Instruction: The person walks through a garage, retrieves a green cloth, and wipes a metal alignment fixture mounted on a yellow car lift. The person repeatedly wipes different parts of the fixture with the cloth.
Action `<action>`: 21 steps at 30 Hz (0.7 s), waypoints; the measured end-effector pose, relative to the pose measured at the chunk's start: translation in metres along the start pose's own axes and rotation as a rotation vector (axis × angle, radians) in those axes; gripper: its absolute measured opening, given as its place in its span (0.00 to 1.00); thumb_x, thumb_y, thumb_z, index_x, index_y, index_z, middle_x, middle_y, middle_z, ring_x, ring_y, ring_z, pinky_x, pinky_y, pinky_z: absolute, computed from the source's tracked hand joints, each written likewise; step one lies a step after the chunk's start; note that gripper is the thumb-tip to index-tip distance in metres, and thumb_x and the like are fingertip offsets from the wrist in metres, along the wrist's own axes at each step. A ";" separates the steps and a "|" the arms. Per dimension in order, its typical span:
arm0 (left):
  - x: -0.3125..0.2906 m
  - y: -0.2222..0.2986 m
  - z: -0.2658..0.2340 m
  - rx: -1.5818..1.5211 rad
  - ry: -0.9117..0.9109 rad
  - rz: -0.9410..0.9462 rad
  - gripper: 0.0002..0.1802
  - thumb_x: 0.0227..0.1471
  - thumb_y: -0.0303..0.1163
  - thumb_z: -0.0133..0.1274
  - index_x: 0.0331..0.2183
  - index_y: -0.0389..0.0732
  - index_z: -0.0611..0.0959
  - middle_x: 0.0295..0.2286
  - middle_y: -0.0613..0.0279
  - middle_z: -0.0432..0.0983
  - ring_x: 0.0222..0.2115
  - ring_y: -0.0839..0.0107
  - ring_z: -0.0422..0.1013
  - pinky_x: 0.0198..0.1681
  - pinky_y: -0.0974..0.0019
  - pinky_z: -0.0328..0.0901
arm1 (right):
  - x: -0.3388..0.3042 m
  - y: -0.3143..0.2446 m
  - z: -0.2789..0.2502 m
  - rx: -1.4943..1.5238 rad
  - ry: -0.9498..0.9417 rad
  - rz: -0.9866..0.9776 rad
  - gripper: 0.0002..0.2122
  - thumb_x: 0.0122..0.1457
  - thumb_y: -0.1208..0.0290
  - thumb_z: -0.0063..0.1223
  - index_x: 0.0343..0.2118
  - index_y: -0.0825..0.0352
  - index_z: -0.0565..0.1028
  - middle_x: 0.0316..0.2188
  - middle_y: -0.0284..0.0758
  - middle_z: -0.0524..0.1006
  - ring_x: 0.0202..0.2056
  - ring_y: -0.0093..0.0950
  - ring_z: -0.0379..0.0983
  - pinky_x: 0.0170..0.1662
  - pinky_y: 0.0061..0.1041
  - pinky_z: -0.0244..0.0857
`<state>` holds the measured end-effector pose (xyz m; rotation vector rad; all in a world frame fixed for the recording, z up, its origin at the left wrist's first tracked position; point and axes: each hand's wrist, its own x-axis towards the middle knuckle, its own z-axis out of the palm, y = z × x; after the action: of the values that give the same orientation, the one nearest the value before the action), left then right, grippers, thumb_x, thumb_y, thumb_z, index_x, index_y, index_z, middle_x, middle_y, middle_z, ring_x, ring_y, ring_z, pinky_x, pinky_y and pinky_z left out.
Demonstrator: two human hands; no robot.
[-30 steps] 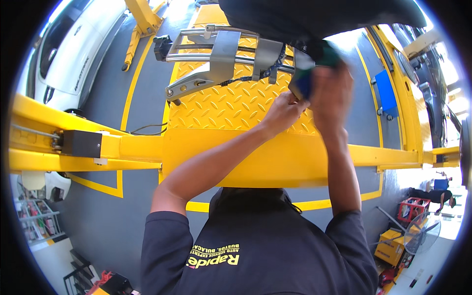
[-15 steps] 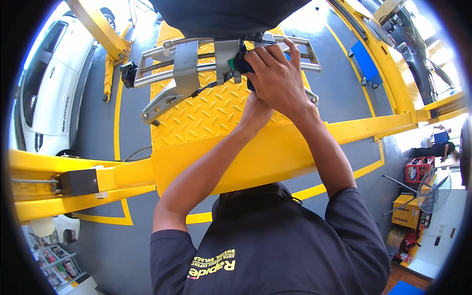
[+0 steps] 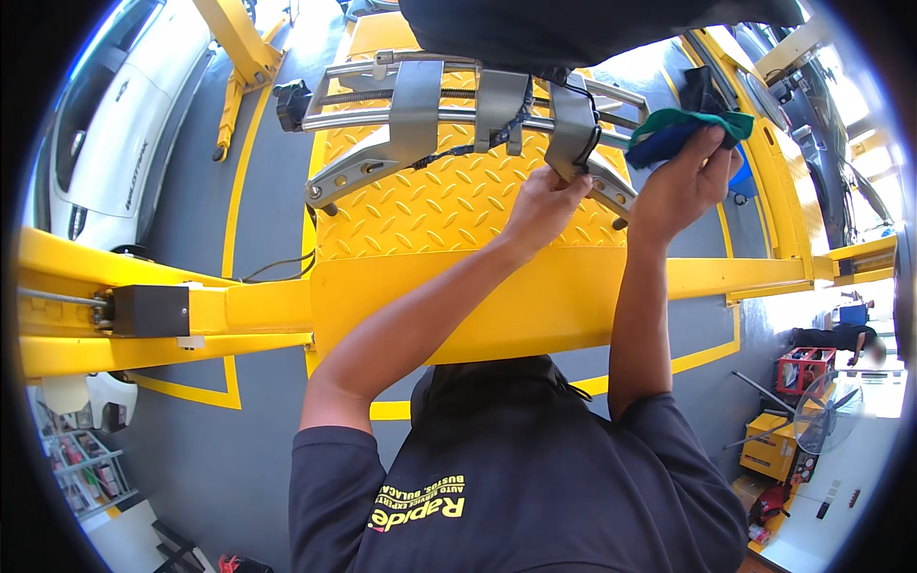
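A silver wheel clamp (image 3: 414,105) with twin rails, a threaded rod and a black knob at its left end stands in front of me. My left hand (image 3: 547,208) is closed on the lower end of its right-hand grey bracket, the fingertips partly hidden. To the right of the clamp, my right hand (image 3: 680,191) is raised and grips a bunched blue and green cloth (image 3: 669,134) with a dark part sticking up. A dark braided cord (image 3: 458,151) hangs across the clamp's middle. Something black overhead covers the clamp's upper edge.
Below the clamp lies a yellow tread-plate platform (image 3: 411,215), with yellow lift arms (image 3: 244,307) on both sides. A white vehicle (image 3: 129,115) stands at left. At right are a fan (image 3: 827,411), a yellow box (image 3: 770,447) and another person (image 3: 841,339) farther off.
My hands have moved apart. The right one has carried the cloth off the clamp to the right; the left is now at the right bracket's lower end. The view has shifted.
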<state>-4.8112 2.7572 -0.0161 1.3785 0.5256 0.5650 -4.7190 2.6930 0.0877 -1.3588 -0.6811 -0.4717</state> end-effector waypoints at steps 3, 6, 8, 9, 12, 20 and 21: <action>0.004 -0.012 -0.002 0.059 0.036 0.106 0.20 0.64 0.38 0.58 0.51 0.35 0.81 0.41 0.57 0.82 0.44 0.64 0.76 0.51 0.61 0.68 | -0.017 0.004 0.010 -0.372 -0.411 -0.534 0.09 0.64 0.68 0.58 0.43 0.66 0.79 0.44 0.39 0.76 0.48 0.41 0.71 0.54 0.42 0.64; 0.009 -0.036 -0.008 0.178 0.050 0.262 0.28 0.62 0.37 0.59 0.59 0.37 0.74 0.50 0.50 0.79 0.56 0.56 0.73 0.58 0.57 0.66 | -0.040 -0.005 0.023 -0.598 -0.700 -0.611 0.17 0.59 0.68 0.63 0.52 0.63 0.80 0.49 0.37 0.76 0.52 0.41 0.70 0.59 0.43 0.62; 0.013 -0.035 -0.009 0.196 0.036 0.286 0.30 0.61 0.37 0.59 0.62 0.38 0.72 0.52 0.47 0.78 0.59 0.53 0.72 0.59 0.55 0.67 | -0.032 -0.006 0.026 -0.611 -0.755 -0.590 0.15 0.60 0.67 0.65 0.50 0.63 0.82 0.51 0.36 0.78 0.54 0.40 0.72 0.60 0.40 0.64; 0.015 -0.034 -0.004 0.177 0.046 0.310 0.30 0.61 0.37 0.60 0.61 0.38 0.73 0.52 0.47 0.79 0.58 0.53 0.72 0.58 0.55 0.67 | -0.024 -0.004 0.025 -0.581 -0.774 -0.596 0.15 0.59 0.68 0.65 0.48 0.63 0.83 0.50 0.36 0.79 0.53 0.39 0.73 0.60 0.40 0.65; 0.007 -0.013 -0.004 0.023 0.008 0.114 0.27 0.63 0.36 0.59 0.59 0.37 0.74 0.52 0.50 0.78 0.54 0.58 0.73 0.54 0.57 0.68 | -0.009 0.004 0.028 -0.429 -0.775 -0.523 0.12 0.58 0.69 0.67 0.44 0.65 0.85 0.46 0.36 0.81 0.49 0.39 0.76 0.56 0.40 0.68; 0.007 -0.025 0.002 -0.075 0.089 0.272 0.22 0.64 0.41 0.59 0.54 0.41 0.77 0.48 0.58 0.79 0.48 0.68 0.74 0.56 0.58 0.67 | -0.066 -0.056 0.051 -0.364 -0.527 -0.606 0.15 0.60 0.65 0.66 0.47 0.66 0.84 0.48 0.37 0.80 0.51 0.39 0.75 0.57 0.39 0.67; 0.012 -0.029 0.001 -0.088 0.078 0.256 0.22 0.64 0.41 0.60 0.54 0.41 0.78 0.47 0.58 0.79 0.48 0.68 0.74 0.56 0.58 0.67 | -0.071 -0.063 0.059 -0.464 -0.586 -0.737 0.16 0.61 0.65 0.64 0.49 0.65 0.83 0.50 0.37 0.79 0.53 0.39 0.74 0.57 0.39 0.66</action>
<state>-4.7997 2.7608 -0.0447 1.3528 0.3839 0.8425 -4.8224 2.7350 0.0883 -1.6760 -1.6576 -0.8626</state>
